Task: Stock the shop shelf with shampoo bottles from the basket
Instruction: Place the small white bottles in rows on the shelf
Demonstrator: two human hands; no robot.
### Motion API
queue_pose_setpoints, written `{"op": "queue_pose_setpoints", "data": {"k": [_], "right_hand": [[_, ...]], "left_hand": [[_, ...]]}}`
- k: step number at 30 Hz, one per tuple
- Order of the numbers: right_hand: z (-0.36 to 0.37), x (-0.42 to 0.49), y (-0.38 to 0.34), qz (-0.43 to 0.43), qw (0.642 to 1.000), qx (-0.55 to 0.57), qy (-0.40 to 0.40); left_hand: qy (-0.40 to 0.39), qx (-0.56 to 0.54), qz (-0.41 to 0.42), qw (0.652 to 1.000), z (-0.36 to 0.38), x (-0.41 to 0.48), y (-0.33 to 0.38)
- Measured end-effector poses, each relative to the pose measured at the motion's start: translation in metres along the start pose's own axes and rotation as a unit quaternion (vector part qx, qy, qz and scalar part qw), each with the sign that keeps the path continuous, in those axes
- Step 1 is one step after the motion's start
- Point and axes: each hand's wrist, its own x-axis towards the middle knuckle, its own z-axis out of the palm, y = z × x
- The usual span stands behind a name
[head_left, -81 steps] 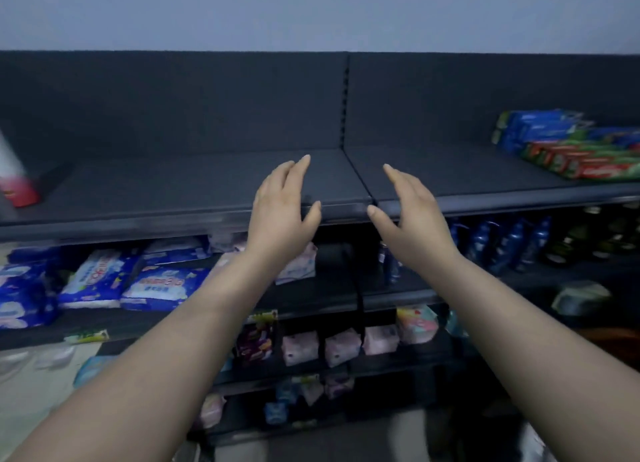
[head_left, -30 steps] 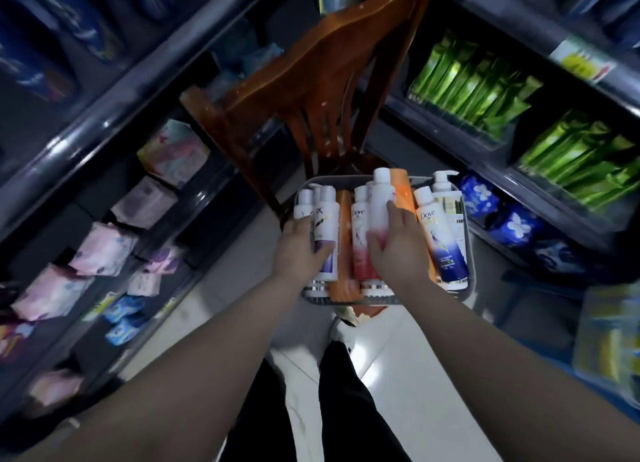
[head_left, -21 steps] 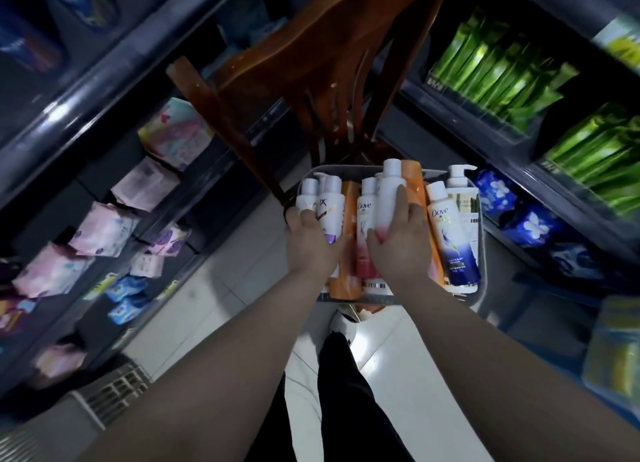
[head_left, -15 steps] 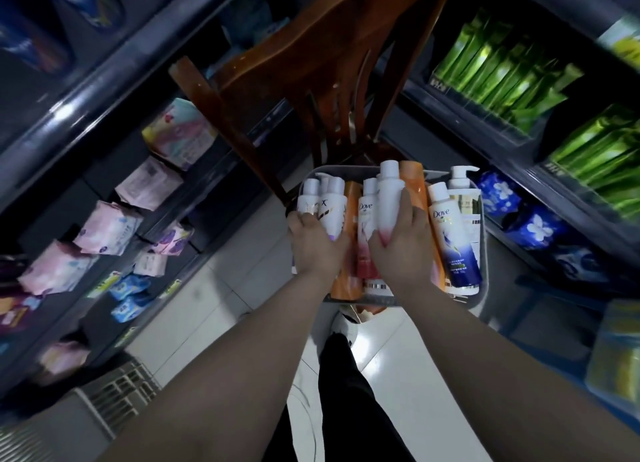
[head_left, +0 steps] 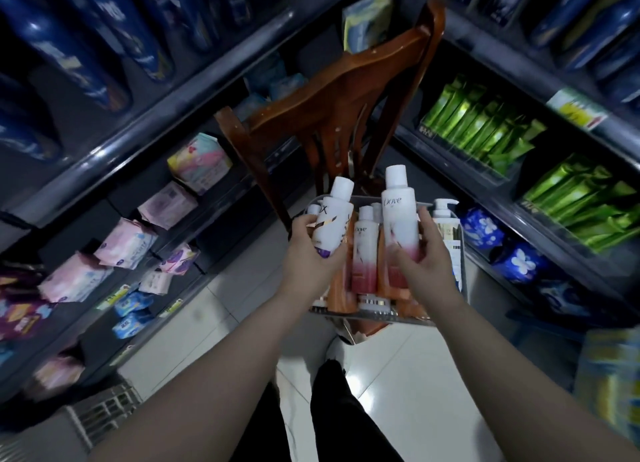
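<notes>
Left hand (head_left: 306, 257) grips white-purple bottle (head_left: 333, 220); right hand (head_left: 420, 259) grips white-pink Dove bottle (head_left: 398, 219), both raised above basket (head_left: 462, 274).

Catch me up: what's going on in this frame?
A person stands in a shop aisle over a grey wire basket by a brown wooden chair. The left hand grips a white plastic bottle with a purple base. The right hand grips a taller white-to-pink Dove bottle. Both are held above the basket. A smaller pink Dove bottle and a white pump bottle lie inside. Nothing is shelved yet.
</notes>
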Motion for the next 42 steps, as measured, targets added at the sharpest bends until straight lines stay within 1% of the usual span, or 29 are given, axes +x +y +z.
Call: {"op": "queue_pose_setpoints", "data": {"k": [3,7,12,16,20,23,26,28,36,42], "right_hand": [[-0.004,-0.006,-0.031,-0.008,0.996,0.055,-0.062],[0.012,-0.016,-0.076,-0.046,0.985,0.113,-0.126],[0.058,-0.043,-0.137,-0.13,0.97,0.102,-0.177],[0.106,-0.073,-0.182,-0.18,0.955,0.086,-0.22],[0.163,-0.11,-0.225,-0.208,0.934,0.085,-0.277],[0.212,-0.142,-0.258,-0.23,0.922,0.077,-0.302],[0.264,-0.173,-0.287,-0.253,0.906,0.075,-0.332],[0.3,-0.194,-0.304,-0.268,0.891,0.083,-0.356],[0.432,-0.268,-0.356,-0.309,0.833,0.076,-0.452],[0.501,-0.303,-0.385,-0.331,0.799,0.076,-0.496]], "left_hand": [[-0.006,-0.005,0.05,0.999,-0.035,-0.013,0.018],[0.009,-0.023,0.079,0.997,-0.089,-0.032,0.039],[0.067,-0.091,0.093,0.989,-0.164,-0.066,0.057],[0.111,-0.137,0.101,0.979,-0.232,-0.1,0.059],[0.161,-0.142,0.125,0.969,-0.311,-0.135,0.044],[0.201,-0.155,0.138,0.957,-0.375,-0.163,0.026],[0.228,-0.194,0.153,0.942,-0.435,-0.192,0.008],[0.261,-0.214,0.156,0.928,-0.474,-0.211,-0.004],[0.386,-0.15,0.174,0.894,-0.608,-0.286,-0.059],[0.483,-0.13,0.178,0.847,-0.679,-0.314,-0.086]]}}
